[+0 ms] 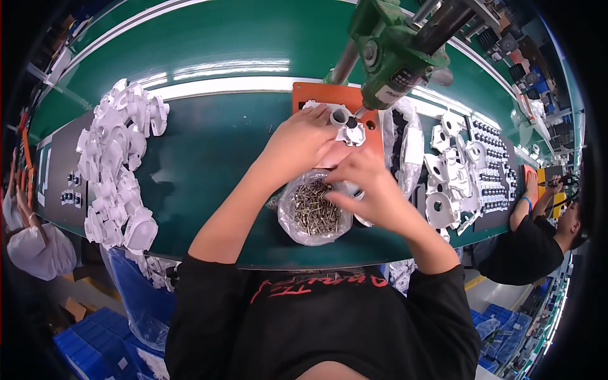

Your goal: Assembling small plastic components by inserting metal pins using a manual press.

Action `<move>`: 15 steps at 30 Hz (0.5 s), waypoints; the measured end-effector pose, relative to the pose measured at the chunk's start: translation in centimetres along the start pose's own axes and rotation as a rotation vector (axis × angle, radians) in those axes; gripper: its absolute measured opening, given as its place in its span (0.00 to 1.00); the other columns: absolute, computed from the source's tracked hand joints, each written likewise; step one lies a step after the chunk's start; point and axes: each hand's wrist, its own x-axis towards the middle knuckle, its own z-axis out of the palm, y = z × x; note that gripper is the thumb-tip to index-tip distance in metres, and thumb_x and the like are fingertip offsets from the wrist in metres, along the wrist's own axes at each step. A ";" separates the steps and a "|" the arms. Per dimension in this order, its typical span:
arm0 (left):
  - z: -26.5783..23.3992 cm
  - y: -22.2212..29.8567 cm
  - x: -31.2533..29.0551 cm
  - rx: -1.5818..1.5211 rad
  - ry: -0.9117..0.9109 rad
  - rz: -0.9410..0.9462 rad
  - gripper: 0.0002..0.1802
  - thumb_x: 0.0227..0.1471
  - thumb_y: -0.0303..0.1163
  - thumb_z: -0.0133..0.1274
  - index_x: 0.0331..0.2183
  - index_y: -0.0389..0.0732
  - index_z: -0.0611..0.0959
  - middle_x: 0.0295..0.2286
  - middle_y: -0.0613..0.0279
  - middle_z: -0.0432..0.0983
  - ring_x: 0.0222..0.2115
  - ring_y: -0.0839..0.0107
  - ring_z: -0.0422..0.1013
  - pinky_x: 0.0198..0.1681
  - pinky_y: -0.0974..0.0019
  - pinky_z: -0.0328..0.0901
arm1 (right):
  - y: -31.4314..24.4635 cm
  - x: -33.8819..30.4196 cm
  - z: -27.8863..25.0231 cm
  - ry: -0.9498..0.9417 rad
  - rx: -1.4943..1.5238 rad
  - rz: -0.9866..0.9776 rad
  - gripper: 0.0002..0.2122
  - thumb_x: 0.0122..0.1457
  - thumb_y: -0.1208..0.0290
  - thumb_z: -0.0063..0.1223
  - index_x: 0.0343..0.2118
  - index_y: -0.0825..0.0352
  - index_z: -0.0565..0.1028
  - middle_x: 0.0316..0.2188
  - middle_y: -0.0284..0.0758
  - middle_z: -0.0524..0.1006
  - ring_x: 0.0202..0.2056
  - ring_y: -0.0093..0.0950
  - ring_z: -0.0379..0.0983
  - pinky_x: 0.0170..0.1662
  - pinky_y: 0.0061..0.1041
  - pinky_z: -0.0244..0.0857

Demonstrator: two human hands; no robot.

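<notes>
My left hand [303, 140] grips a white plastic housing [354, 135] with round openings and a black insert. The housing sits on an orange fixture plate [305, 91], and my fingers cover part of it. Just above, the tip of a green press-like machine [396, 63] points down at the part. My right hand [364, 183] hovers at the right rim of a clear plastic bag [306, 238]; its thumb and fingers are apart, and I see nothing between them. Loose metal screws [315, 212] fill the bag.
White plastic housings [117, 158] are heaped at the left. More white parts [449, 171] lie at the right, beside rows of small black-and-white pieces [494, 171]. Blue bins [101, 342] stand below the bench. Other people [532, 234] work at both sides.
</notes>
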 end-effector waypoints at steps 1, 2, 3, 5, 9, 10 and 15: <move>0.1 0.1 0.1 -0.022 -0.019 -0.029 0.07 0.46 0.29 0.52 0.28 0.35 0.78 0.42 0.47 0.73 0.50 0.52 0.65 0.54 0.54 0.59 | -0.5 -0.3 0.4 -0.045 0.023 0.021 0.09 0.43 0.74 0.63 0.29 0.66 0.78 0.29 0.32 0.70 0.36 0.32 0.64 0.42 0.30 0.58; 0.0 0.1 0.1 -0.020 -0.019 -0.029 0.07 0.46 0.29 0.52 0.28 0.35 0.78 0.42 0.47 0.73 0.50 0.52 0.65 0.54 0.54 0.59 | -0.7 -0.3 0.7 -0.045 0.024 0.019 0.09 0.43 0.74 0.63 0.29 0.66 0.78 0.29 0.32 0.70 0.36 0.32 0.64 0.42 0.30 0.58; 0.0 0.0 0.1 -0.025 -0.016 -0.027 0.07 0.45 0.29 0.52 0.28 0.35 0.79 0.42 0.47 0.73 0.50 0.52 0.65 0.54 0.54 0.59 | -0.7 -0.4 1.0 -0.067 0.022 0.008 0.08 0.43 0.75 0.62 0.28 0.66 0.78 0.29 0.32 0.70 0.36 0.32 0.64 0.42 0.30 0.58; 0.1 0.0 0.0 -0.028 -0.012 -0.023 0.07 0.45 0.29 0.52 0.28 0.35 0.79 0.42 0.47 0.73 0.50 0.52 0.65 0.54 0.55 0.59 | -0.5 -0.4 1.6 -0.084 0.010 -0.015 0.06 0.44 0.75 0.61 0.27 0.67 0.78 0.28 0.32 0.70 0.34 0.32 0.63 0.40 0.30 0.58; 0.1 0.1 0.0 -0.029 -0.009 -0.028 0.07 0.45 0.29 0.53 0.28 0.35 0.79 0.42 0.47 0.73 0.50 0.52 0.65 0.54 0.55 0.59 | -0.6 -0.3 1.8 -0.105 0.019 -0.012 0.05 0.45 0.75 0.60 0.26 0.67 0.77 0.28 0.32 0.70 0.34 0.31 0.63 0.41 0.29 0.57; 0.0 0.1 0.0 -0.029 -0.002 -0.033 0.07 0.45 0.29 0.53 0.28 0.35 0.79 0.42 0.47 0.73 0.50 0.52 0.65 0.54 0.55 0.59 | -0.7 -0.2 1.8 -0.113 0.027 -0.009 0.05 0.45 0.75 0.60 0.26 0.67 0.77 0.28 0.32 0.69 0.34 0.31 0.63 0.41 0.29 0.57; 0.0 0.2 0.0 -0.028 0.009 -0.032 0.07 0.45 0.29 0.53 0.27 0.36 0.79 0.42 0.47 0.73 0.50 0.53 0.65 0.54 0.55 0.59 | -0.9 -0.1 1.8 -0.131 -0.010 -0.032 0.05 0.45 0.76 0.59 0.27 0.66 0.77 0.28 0.32 0.69 0.35 0.31 0.63 0.42 0.29 0.56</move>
